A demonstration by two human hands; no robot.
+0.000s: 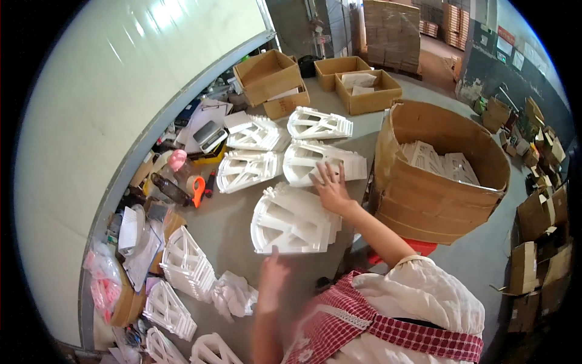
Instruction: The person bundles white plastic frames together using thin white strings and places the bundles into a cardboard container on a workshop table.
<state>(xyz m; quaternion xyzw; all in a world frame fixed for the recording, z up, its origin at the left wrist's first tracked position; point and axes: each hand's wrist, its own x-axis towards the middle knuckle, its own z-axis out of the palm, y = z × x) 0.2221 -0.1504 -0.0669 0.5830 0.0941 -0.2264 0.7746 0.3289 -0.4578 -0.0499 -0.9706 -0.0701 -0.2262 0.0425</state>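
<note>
A stack of white fan-shaped plastic parts with openwork ribs lies on the grey table in front of me. My right hand reaches over its far right corner, fingers spread and resting at the near edge of another stack of the same white parts. At the near edge of the closest stack is my left hand, smeared by motion. One of its digits points up at that edge; the other fingers cannot be made out. More white stacks stand just beyond and to the left.
A large cardboard box holding white parts stands to the right. Smaller open boxes sit at the far end. Along the left lie a tape dispenser, a scale, a crumpled white bag and further white stacks.
</note>
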